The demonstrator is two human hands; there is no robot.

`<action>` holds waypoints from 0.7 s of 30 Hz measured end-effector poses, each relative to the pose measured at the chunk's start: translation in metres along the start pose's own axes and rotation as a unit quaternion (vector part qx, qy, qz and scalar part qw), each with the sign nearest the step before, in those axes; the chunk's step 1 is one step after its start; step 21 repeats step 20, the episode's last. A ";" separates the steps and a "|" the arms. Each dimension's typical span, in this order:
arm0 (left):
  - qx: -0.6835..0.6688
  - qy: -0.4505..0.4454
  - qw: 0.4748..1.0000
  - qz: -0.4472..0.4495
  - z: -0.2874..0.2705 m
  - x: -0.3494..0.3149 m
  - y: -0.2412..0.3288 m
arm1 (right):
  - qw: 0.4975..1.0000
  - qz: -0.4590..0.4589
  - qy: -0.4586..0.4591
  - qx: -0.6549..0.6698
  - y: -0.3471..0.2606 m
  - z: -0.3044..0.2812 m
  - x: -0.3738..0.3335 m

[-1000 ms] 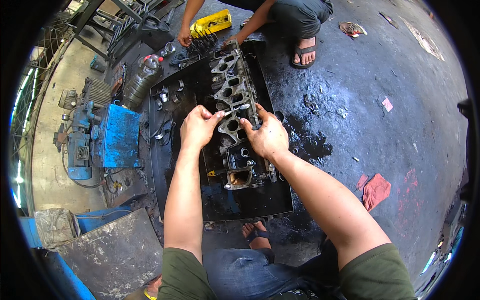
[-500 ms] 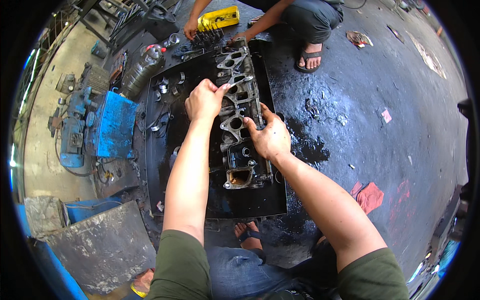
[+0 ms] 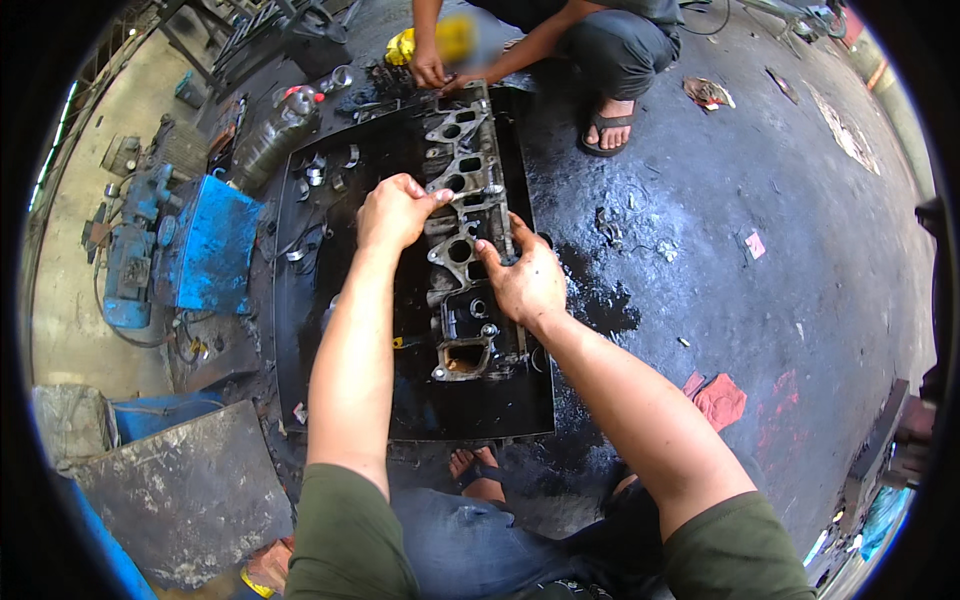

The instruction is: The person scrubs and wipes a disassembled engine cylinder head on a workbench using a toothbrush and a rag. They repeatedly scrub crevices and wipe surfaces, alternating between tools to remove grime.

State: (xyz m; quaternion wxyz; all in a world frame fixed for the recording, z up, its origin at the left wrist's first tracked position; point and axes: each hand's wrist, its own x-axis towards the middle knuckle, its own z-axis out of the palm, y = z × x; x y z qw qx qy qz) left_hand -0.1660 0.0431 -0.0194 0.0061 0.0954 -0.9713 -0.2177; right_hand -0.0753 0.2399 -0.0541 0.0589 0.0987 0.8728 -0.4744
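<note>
Floor: dark, oily concrete floor [image 3: 760, 180] fills the right half of the frame; a black metal tray [image 3: 300, 330] lies flat on it in the centre.
Workpiece: a long grey cast engine part [image 3: 465, 250] with a row of round and oval openings lies in the tray, running from the upper centre down to the middle of the frame.
Left hand: the left hand [image 3: 392, 212] sits on the left edge of the casting, fingers curled almost shut, thumb tip touching the metal; whether it pinches something small, I cannot tell.
Right hand: the right hand [image 3: 525, 280] presses on the right edge, fingers bent around the rim, holding the casting itself.
How to do it well: I judge both hands should hold opposite edges evenly and keep the part level, because oily metal can slip.
Around: small bearing shells [image 3: 315, 175] lie in the upper left of the tray, just beside a plastic bottle [image 3: 275, 135]; a blue machine [image 3: 170, 250] stands at left; a red rag [image 3: 720, 400] lies at lower right.
Other person: a second person's hands [image 3: 430, 70] touch the far end of the casting at the top.
</note>
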 end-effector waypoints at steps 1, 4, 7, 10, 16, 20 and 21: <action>-0.003 0.079 0.997 0.026 0.007 -0.003 -0.005 | 1.000 0.006 -0.008 0.004 -0.002 0.000 0.001; 0.011 0.190 0.981 0.023 0.010 -0.012 -0.046 | 1.000 0.000 -0.017 -0.003 -0.003 -0.003 0.001; -0.062 0.209 0.975 -0.034 -0.002 -0.048 -0.113 | 1.000 -0.004 -0.007 -0.003 0.002 -0.002 0.000; 0.041 0.116 0.986 -0.112 -0.008 -0.124 -0.180 | 1.000 -0.008 -0.006 -0.003 0.003 0.001 0.002; -0.014 -0.172 0.985 0.012 0.080 -0.276 -0.209 | 1.000 -0.030 -0.006 0.006 0.004 0.003 0.003; 0.071 -0.197 0.978 -0.018 0.108 -0.278 -0.199 | 0.999 0.009 -0.035 -0.016 -0.011 -0.009 -0.003; 0.071 -0.197 0.978 -0.018 0.108 -0.278 -0.199 | 0.999 0.009 -0.035 -0.016 -0.011 -0.009 -0.003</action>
